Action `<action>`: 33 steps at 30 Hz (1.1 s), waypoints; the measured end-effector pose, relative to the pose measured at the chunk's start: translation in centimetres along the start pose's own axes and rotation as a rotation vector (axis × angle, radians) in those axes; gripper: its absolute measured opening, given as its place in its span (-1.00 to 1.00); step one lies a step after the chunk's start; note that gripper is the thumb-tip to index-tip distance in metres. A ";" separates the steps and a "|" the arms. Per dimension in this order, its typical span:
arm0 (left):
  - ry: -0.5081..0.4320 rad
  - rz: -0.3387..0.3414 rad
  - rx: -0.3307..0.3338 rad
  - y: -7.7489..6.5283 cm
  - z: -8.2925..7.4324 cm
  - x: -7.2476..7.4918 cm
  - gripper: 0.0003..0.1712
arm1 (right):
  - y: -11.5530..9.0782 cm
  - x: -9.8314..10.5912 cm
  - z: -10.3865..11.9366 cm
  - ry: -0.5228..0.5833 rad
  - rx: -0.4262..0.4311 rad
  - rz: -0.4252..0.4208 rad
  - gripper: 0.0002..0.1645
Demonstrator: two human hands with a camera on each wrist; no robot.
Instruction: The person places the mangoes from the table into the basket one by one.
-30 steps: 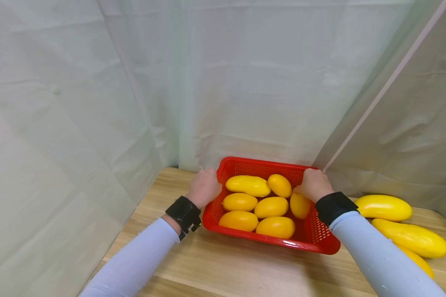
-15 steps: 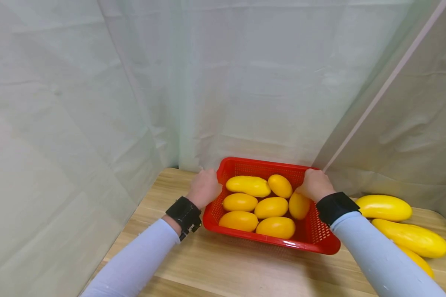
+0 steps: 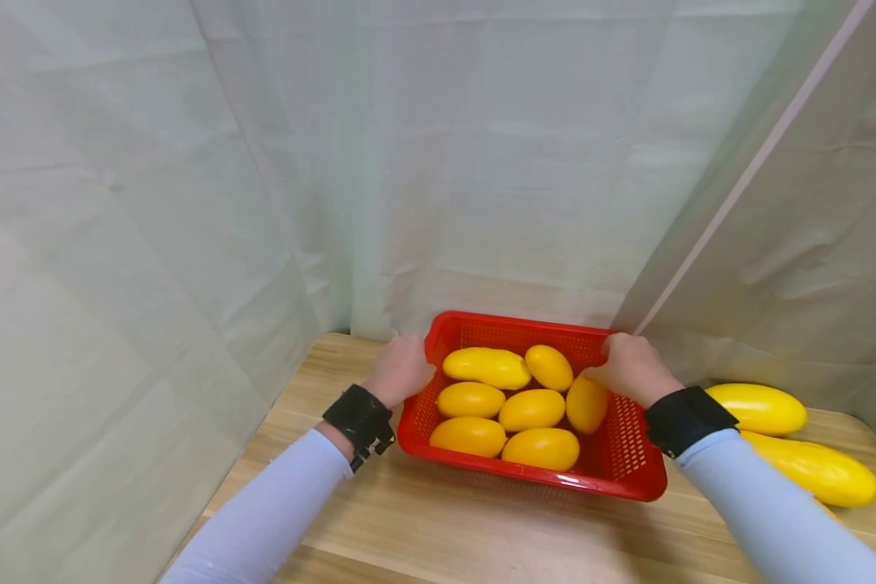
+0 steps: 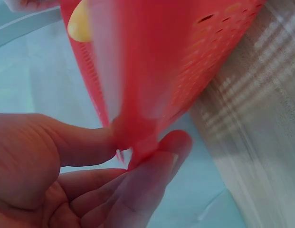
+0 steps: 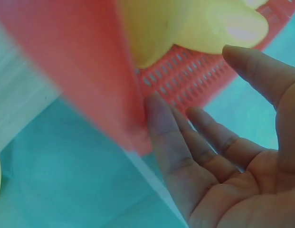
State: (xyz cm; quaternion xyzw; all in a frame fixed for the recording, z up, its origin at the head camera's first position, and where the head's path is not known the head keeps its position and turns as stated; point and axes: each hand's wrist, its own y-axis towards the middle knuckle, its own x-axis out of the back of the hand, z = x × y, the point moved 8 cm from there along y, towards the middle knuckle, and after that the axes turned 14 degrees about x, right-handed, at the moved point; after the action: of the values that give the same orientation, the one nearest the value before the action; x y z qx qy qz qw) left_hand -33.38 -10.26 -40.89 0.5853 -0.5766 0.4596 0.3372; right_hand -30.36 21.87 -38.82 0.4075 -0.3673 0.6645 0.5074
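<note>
My left hand (image 3: 400, 371) pinches the left rim of a red perforated plastic basket (image 3: 613, 487); in the left wrist view its thumb and fingers (image 4: 137, 194) meet on the rim. At the basket's right end is my right hand (image 3: 631, 367). In the right wrist view its thumb and fingers (image 5: 168, 147) are spread apart, with fingertips by the rim and nothing pinched. Several smooth yellow oval fruits lie in the basket, among them a longer one (image 3: 485, 368) at the back left and an upright-lying one (image 3: 586, 405) beside my right thumb.
The basket stands on a wood-grain table (image 3: 438, 535), close to a pale curtain (image 3: 511, 178) behind it. Right of it lie large yellow elongated fruits (image 3: 762, 408), partly hidden by my right sleeve (image 3: 781, 503).
My right hand has loosened from the right rim, and its wrist has shifted right. The fruit beside it sits slightly further left. My left hand and the basket hardly moved.
</note>
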 end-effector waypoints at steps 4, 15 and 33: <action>0.043 0.022 -0.016 0.2 0.1 0.2 -0.70 | -1.2 1.4 -0.2 -0.006 0.033 -0.026 -0.35; -0.094 0.187 0.028 0.1 0.8 -0.4 -0.75 | -8.0 5.0 -2.6 -0.090 0.059 -0.080 -0.10; -0.140 0.229 0.049 -0.3 1.4 -0.4 -0.75 | -18.2 -0.3 -11.1 -0.197 0.032 0.207 -0.12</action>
State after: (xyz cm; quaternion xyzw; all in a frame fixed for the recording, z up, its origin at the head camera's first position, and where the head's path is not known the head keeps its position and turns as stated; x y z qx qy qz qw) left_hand -32.85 -11.34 -41.74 0.5545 -0.6503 0.4669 0.2270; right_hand -14.50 35.67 -42.12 0.4388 -0.4447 0.6757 0.3912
